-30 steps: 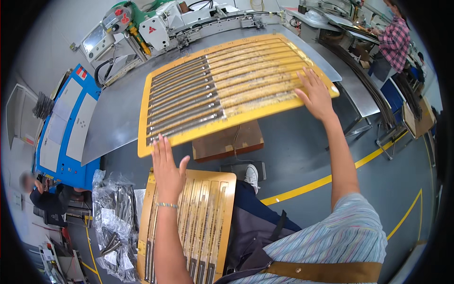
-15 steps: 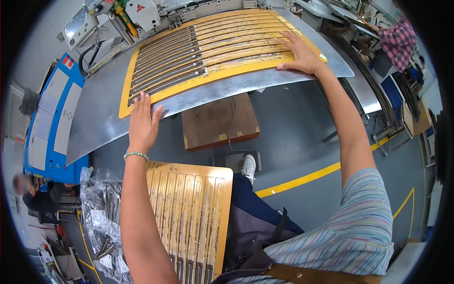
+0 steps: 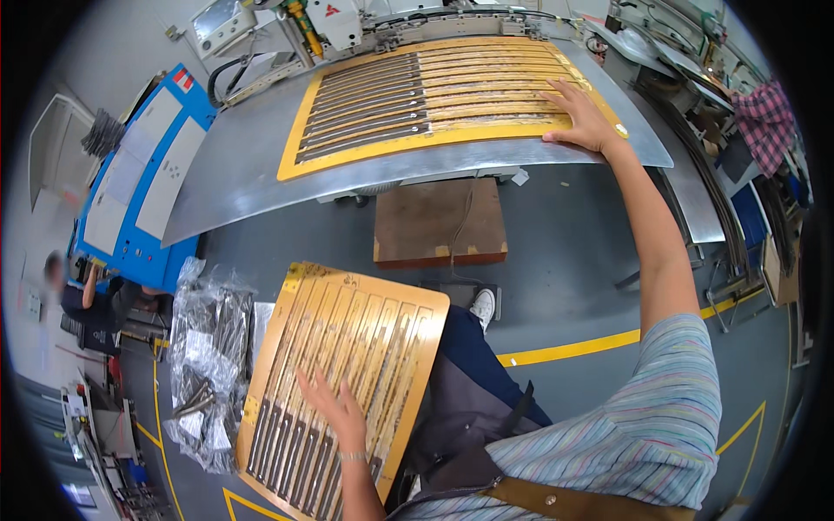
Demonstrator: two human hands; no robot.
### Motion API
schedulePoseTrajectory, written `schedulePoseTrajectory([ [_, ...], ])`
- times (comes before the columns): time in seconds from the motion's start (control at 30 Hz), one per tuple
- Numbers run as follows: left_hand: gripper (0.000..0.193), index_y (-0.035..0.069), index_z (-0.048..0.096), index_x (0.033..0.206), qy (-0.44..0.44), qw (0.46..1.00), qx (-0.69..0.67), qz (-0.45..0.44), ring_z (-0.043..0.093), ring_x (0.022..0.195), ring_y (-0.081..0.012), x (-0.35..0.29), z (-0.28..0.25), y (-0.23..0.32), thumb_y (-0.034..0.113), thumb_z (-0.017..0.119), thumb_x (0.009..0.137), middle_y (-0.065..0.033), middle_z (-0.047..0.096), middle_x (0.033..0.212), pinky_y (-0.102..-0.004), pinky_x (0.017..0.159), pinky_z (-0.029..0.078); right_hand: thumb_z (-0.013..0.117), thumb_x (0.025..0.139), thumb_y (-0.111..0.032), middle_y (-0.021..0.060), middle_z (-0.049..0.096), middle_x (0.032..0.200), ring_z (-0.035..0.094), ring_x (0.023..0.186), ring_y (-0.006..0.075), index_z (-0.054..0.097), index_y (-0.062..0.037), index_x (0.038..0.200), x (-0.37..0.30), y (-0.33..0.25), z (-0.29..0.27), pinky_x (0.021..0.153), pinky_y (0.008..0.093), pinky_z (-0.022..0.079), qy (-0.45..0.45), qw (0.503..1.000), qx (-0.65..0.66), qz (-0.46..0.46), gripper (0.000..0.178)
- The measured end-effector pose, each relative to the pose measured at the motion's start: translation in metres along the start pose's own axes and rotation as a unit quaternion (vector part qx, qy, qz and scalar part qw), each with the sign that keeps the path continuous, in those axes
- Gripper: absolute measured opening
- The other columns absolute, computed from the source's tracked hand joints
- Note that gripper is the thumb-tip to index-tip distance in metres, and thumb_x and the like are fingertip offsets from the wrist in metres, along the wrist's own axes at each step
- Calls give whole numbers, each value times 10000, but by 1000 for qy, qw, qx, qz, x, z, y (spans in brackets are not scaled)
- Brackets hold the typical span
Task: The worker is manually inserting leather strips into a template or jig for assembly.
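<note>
A yellow slotted board (image 3: 360, 161) lies on the metal table of a machine. Long dark strips fill the left part of its slots, and its right part shows yellow bars with whitish residue. My right hand (image 3: 580, 122) rests at that board's right part, fingers spread, holding nothing. Closer to me, a second slotted board (image 3: 426, 326) stands tilted by my lap, with dark strips in the lower ends of its slots. Above its face is my left hand (image 3: 334, 408), fingers apart and empty; whether it touches the board I cannot tell.
The metal table (image 3: 234, 161) carries a machine head (image 3: 334, 22) at its back. A blue cabinet (image 3: 143, 187) stands left, near a seated person. Plastic-wrapped dark parts (image 3: 208, 347) lie beside the tilted board. Under the table is a brown block (image 3: 439, 217). Another person in plaid (image 3: 766, 126) is at far right.
My left hand has left the front left corner of the board on the table and come down over the tilted board. My right hand stays on the far board. The view has shifted left.
</note>
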State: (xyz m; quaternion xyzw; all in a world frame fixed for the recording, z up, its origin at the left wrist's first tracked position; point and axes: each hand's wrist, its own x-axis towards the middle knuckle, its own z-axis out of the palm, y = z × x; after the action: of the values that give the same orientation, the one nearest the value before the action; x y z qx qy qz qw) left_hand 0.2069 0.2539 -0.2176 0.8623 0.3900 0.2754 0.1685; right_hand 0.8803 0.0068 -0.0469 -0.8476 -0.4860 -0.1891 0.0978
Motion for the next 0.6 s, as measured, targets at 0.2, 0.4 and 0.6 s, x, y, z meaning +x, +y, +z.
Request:
schedulePoseTrajectory([
  [0.2,594,-100,467,1532,50,946,234,-219,247,1556,-503,-239,-101,-105,334,506,1127,-344,238,1695,-573,1256,217,824,823,-582,162,325,1720,324,1560,427,491,-157,1595,-23,-35,9,1279,531,270,174,982,38,59,942],
  [0.4,612,-159,469,1488,118,898,208,-370,390,1474,-514,-365,-148,-163,333,510,1127,-383,404,1591,-544,1245,288,780,925,-264,166,394,1675,325,1570,405,527,-73,1525,-52,-284,32,1281,532,280,158,953,217,-140,679],
  [0.6,430,-80,604,1378,229,902,2,-367,605,1247,-456,-313,-140,-189,237,559,1090,-297,657,1333,-509,1094,436,714,996,-309,154,412,1674,359,1562,365,504,-74,1552,-61,-463,111,1282,519,295,-43,898,293,-325,639],
])
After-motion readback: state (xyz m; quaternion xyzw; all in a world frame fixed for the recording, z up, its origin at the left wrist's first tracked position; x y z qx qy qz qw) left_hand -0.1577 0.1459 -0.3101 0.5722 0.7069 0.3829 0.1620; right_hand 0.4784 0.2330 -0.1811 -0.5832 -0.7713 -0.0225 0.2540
